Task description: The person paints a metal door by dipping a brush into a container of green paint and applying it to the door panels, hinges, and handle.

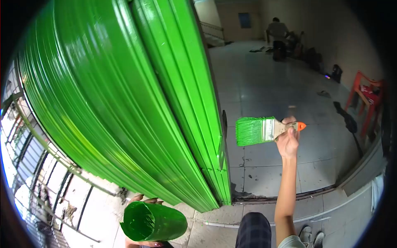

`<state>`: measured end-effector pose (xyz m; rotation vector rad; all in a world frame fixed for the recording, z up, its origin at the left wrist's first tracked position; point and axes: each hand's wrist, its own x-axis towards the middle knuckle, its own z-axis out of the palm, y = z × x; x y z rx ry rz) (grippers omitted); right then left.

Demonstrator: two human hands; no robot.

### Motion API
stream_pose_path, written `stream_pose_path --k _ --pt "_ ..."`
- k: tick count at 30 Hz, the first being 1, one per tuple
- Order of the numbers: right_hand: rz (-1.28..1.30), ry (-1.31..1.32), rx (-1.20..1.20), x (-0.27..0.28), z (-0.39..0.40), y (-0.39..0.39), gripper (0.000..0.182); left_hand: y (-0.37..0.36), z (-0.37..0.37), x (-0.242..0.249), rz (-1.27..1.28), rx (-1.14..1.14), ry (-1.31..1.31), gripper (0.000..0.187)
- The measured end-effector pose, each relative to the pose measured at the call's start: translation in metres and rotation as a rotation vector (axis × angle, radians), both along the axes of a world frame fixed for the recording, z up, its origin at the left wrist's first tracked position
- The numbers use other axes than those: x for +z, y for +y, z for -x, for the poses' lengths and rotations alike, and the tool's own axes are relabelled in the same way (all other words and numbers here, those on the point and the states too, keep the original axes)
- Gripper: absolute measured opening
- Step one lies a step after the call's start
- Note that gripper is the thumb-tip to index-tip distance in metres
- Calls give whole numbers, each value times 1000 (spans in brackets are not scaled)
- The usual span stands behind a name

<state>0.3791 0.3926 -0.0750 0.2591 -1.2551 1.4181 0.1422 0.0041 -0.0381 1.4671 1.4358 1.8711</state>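
Observation:
My right hand (288,140) grips a wide paintbrush (255,130) by its pale, orange-tipped handle. Green paint coats its bristles, which point left toward the edge of a glossy green ribbed metal door (124,103). A gap shows between bristles and door. Low in the view, my left hand (139,200) is wrapped around a container smeared with green paint (167,223). Its mouth faces left and up, and wet green paint shows inside. The container hides most of that hand's palm; some fingers show along its top.
Beyond the doorway, a person (278,35) is on the tiled floor (264,82) near dark items along the wall. A red chair (366,99) stands at right. Metal railings (53,190) are at left. A pair of shoes (311,236) rests at lower right. A sill (285,197) crosses the doorway.

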Motion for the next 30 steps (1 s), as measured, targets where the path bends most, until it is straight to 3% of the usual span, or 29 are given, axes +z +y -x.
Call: stream_pose_path --k 5,9,11,18,26,30 --pt "30 64 -22 -9 7 15 42 -12 -42 15 -29 172 -101 130" --pt "-172 -26 -46 6 11 0 41 -19 -66 12 -32 253 -144 127" --pt "-292 -51 65 14 11 -2 36 -16 -76 10 -31 291 -157 125" --pt "-209 -44 242 11 49 10 29 -15 -105 7 -28 396 -184 119" --pt "-147 -106 136 16 60 47 22 -34 -126 10 -86 433 -216 112" --pt "-164 -185 -129 38 29 49 17 -34 -114 6 -97 342 -257 108"
